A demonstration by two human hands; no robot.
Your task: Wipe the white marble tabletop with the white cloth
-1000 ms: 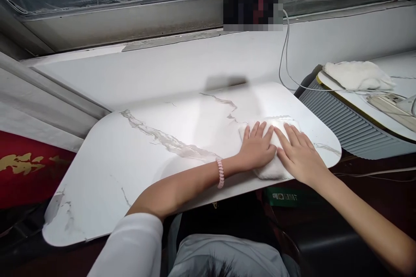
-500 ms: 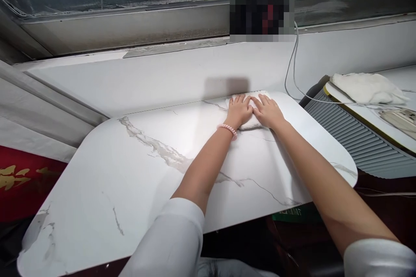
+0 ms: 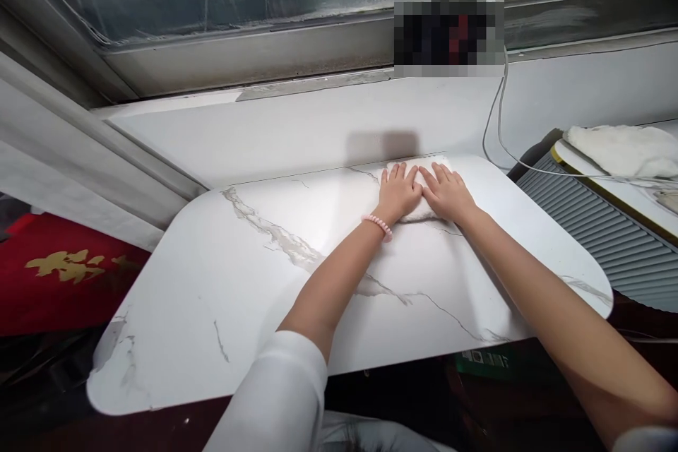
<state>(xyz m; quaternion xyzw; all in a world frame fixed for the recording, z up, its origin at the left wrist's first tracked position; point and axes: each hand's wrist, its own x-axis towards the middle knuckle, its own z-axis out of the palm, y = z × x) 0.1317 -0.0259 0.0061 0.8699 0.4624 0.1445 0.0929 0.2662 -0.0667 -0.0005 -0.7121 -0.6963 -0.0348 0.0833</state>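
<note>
A folded white cloth (image 3: 422, 210) lies near the back edge of the white marble-patterned table (image 3: 254, 282). My left hand (image 3: 400, 192) presses flat on the cloth's left part, fingers spread; a pink coiled band circles that wrist. On the cloth's right part rests my right hand (image 3: 449, 192), also palm down with its fingers stretched out. The thumbs almost meet in the middle. Both hands cover much of the cloth.
A white wall panel (image 3: 296, 134) and a window stand behind the table. To the right, a ribbed grey cabinet (image 3: 587, 226) carries another white cloth (image 3: 625, 148). A cable (image 3: 501, 106) hangs nearby. Red fabric with gold lettering (image 3: 68, 275) is at left.
The view has swung slightly to the left, so the scene sits further right. Both hands stay flat on the cloth at about the same spot on the table.
</note>
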